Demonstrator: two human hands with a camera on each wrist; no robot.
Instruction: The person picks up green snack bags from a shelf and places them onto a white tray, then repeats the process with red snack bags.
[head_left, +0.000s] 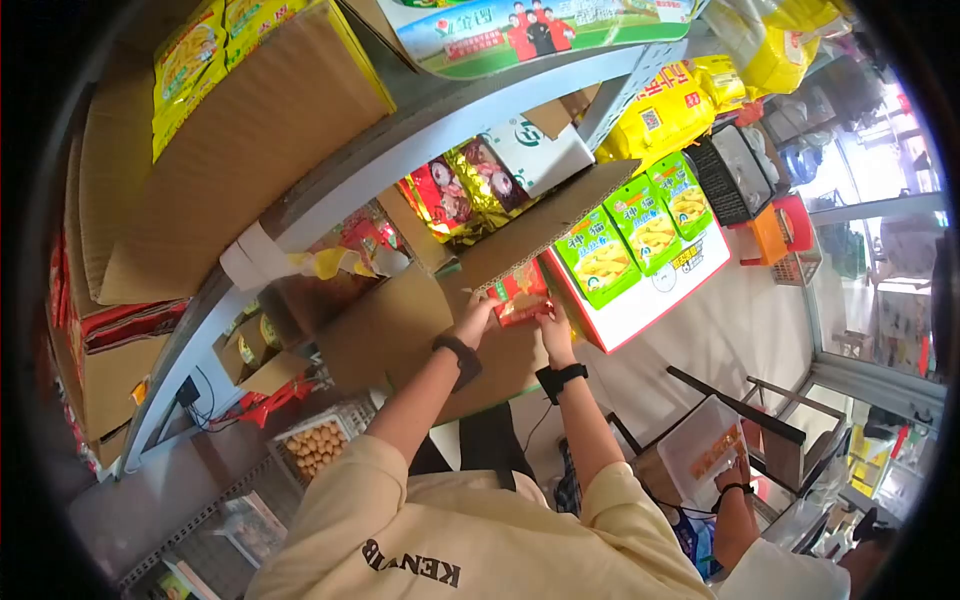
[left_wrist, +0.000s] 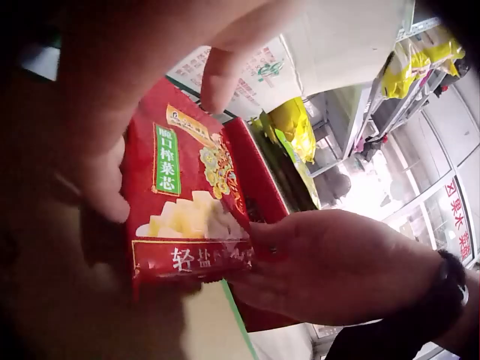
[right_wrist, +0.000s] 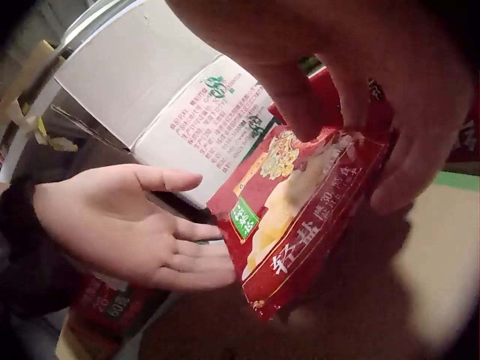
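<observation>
A red pickled-vegetable packet [head_left: 522,292] with a green label and pictured pale chunks is held before the shelf, seen up close in both wrist views. My right hand [right_wrist: 360,90] pinches the packet [right_wrist: 300,202] along one side; in the left wrist view the thumb of this right hand [left_wrist: 337,262] lies on its front near the corner. My left hand [right_wrist: 142,225] is at the opposite edge, its fingers straight, fingertips at the packet's side and thumb raised apart. Beyond the packet is a white printed carton [right_wrist: 180,120].
Green snack bags [head_left: 640,228] stand in a white display box [head_left: 665,290] to the right. A cardboard flap [head_left: 545,225] and a grey shelf edge [head_left: 400,140] lie close to the hands. At lower right, another person's hand [head_left: 732,472] reaches into a white bin [head_left: 690,440].
</observation>
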